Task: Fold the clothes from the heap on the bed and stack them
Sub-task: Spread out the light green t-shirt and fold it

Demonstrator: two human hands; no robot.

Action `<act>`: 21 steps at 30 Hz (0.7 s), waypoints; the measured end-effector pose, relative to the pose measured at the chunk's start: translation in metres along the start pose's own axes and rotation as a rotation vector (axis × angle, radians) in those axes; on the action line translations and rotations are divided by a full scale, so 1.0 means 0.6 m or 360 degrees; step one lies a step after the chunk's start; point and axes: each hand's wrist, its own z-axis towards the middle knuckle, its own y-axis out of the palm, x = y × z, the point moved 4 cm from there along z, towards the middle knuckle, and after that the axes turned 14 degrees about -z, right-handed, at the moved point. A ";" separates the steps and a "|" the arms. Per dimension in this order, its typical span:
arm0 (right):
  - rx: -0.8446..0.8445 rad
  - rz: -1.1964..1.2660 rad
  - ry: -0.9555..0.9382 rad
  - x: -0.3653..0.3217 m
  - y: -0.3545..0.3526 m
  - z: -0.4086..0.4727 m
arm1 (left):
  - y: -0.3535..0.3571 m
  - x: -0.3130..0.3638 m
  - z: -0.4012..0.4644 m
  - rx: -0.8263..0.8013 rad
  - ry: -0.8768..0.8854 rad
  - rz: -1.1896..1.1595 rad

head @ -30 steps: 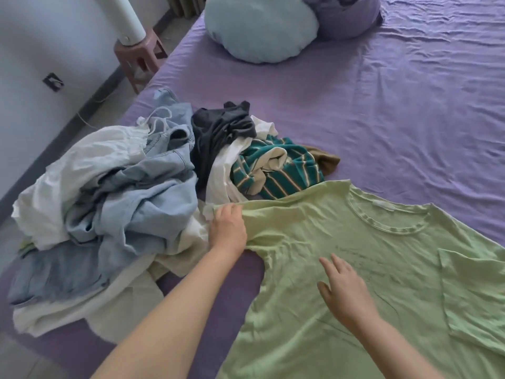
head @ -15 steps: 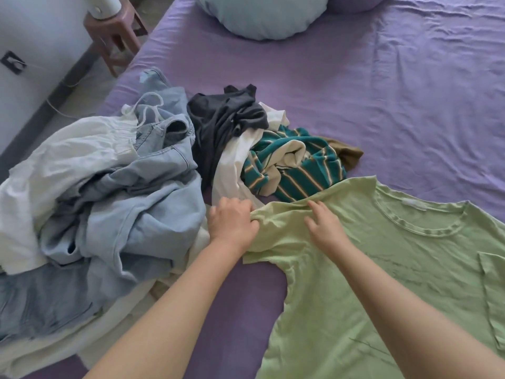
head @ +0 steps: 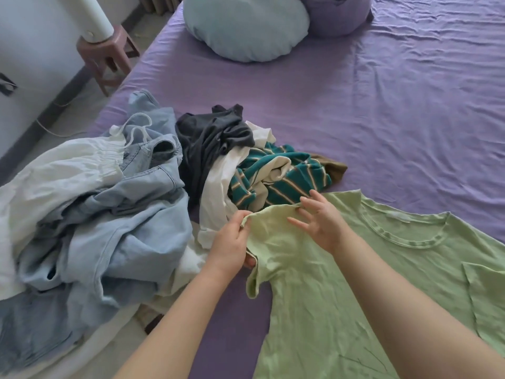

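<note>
Purple sheet covers the bed [head: 410, 110]; a pale blue cushion [head: 246, 26] sits at its far end. Heap [head: 103, 214] of unfolded clothes lies on the bed's left side: light blue denim, white fabric, a dark grey garment [head: 210, 138], a teal striped top [head: 284, 179]. Green T-shirt [head: 355, 283] lies flat on the sheet just right of the heap, neckline toward the far right, hem running off the near edge; long axis runs from the collar down toward the viewer, slightly slanted. Its right sleeve is already turned in over the chest. Left sleeve [head: 270, 231] touches the striped top. Left hand [head: 232, 242] pinches the sleeve's cuff edge, lifting it a little. Right hand [head: 319, 220] rests on the sleeve near the shoulder, fingers spread and straight, gripping nothing. Step in hand looks like folding this sleeve inward. To do it well: pin the shoulder line with the flat hand, carry the cuff across in one pass, keep the crease parallel to the long axis, smooth afterwards. No stack visible yet.
</note>
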 end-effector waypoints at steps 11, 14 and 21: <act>0.0228 -0.0748 -0.0042 0.099 -0.142 -0.100 | 0.208 -0.037 0.016 -0.0372 -0.0209 0.0118; 0.0267 -0.1236 -0.0266 0.102 -0.132 -0.098 | 0.192 -0.070 0.014 -0.0452 0.0196 0.0936; 0.0334 -0.1987 -0.0305 0.103 -0.128 -0.070 | 0.195 -0.123 0.050 -0.0785 0.0445 0.2091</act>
